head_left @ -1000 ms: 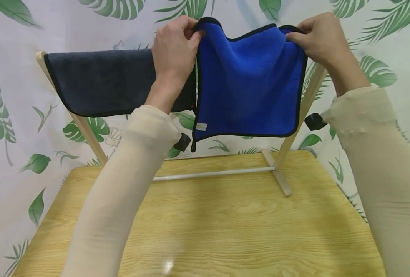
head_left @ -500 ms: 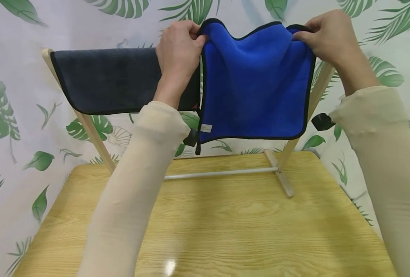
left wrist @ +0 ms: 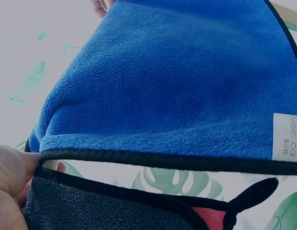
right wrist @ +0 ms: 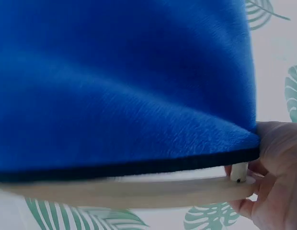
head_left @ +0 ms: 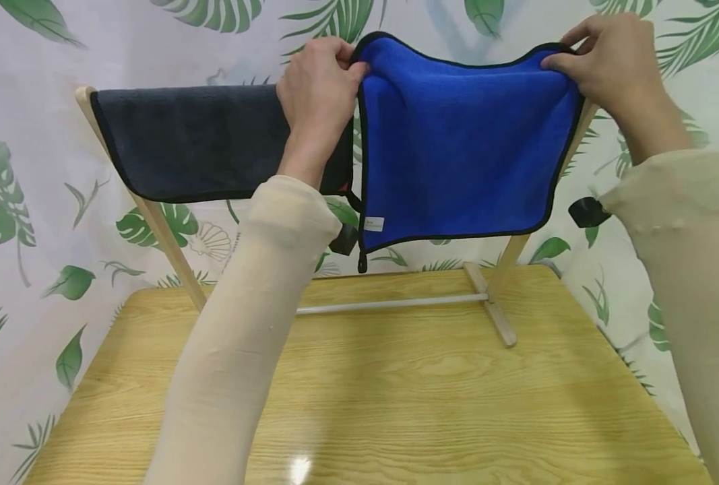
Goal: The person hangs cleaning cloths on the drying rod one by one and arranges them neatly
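A blue towel (head_left: 468, 148) with black edging hangs spread out over the right part of a wooden rack (head_left: 507, 259). Its upper left edge is pinched between the thumb and fingers of my left hand (head_left: 319, 91). My right hand (head_left: 626, 67) pinches the upper right edge, close to the rack's right post. In the right wrist view, a short rod end (right wrist: 239, 171) shows beside those fingers. A dark grey towel (head_left: 195, 145), also black-edged, drapes over the left part, partly behind my left hand. A white label (left wrist: 288, 137) sits on the blue towel's edge.
The rack stands at the back of a wood-grain table (head_left: 408, 404), with a white lower bar (head_left: 389, 305) and a wooden foot (head_left: 491, 306) on the right. Behind it is a leaf-patterned backdrop (head_left: 38, 202). A black hanging loop (left wrist: 256, 194) shows near the grey towel's corner.
My right hand has moved to the right, drawing the blue towel wider and flattening the folds along its top. My left hand keeps its hold, shifted slightly right in the view.
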Demonstrator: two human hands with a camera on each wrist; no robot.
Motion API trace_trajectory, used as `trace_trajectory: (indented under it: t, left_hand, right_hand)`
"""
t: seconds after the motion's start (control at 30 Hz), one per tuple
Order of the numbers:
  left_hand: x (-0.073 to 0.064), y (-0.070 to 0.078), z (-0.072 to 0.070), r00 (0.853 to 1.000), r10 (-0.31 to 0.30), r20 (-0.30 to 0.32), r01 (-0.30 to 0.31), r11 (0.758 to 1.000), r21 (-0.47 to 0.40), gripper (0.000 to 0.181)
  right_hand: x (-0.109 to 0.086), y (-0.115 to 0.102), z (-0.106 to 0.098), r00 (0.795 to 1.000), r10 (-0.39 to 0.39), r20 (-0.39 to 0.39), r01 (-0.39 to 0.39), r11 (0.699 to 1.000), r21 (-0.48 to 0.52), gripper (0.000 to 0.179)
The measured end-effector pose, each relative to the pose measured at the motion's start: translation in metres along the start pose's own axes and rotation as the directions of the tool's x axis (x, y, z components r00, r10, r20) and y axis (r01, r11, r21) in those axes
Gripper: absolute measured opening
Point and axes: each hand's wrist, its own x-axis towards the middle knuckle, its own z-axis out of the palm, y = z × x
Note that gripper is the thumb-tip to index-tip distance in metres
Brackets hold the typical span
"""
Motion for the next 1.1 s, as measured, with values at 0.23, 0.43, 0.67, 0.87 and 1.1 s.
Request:
trace_trajectory:
  t: [0.23, 0.43, 0.67, 0.87, 1.1]
  left_hand:
    - [0.002, 0.002, 0.002, 0.998, -0.058, 0.009, 0.058, 0.998, 0.022, 0.031]
    - [0.003, 0.004, 0.003, 0.997, -0.082, 0.0, 0.081, 0.996, 0.041, 0.029]
    - [0.005, 0.004, 0.003, 0.996, -0.087, -0.017, 0.087, 0.994, 0.058, 0.024]
    - [0.003, 0.004, 0.001, 0.998, -0.056, -0.001, 0.056, 0.996, 0.064, 0.02]
    - [0.008, 0.006, -0.005, 0.984, -0.097, 0.148, 0.081, 0.99, 0.112, 0.031]
  right_hand:
    - [-0.006, -0.005, 0.004, 0.998, -0.024, -0.062, 0.024, 1.0, 0.004, 0.049]
    - [-0.01, -0.005, 0.006, 0.985, -0.137, -0.104, 0.131, 0.989, -0.066, 0.043]
    - [-0.011, 0.006, 0.007, 0.984, -0.156, -0.087, 0.151, 0.987, -0.06, 0.062]
    - [-0.008, 0.011, 0.01, 0.985, -0.152, -0.082, 0.153, 0.988, 0.012, 0.063]
    - [-0.01, 0.025, 0.009, 0.995, -0.099, 0.003, 0.097, 0.981, 0.167, 0.062]
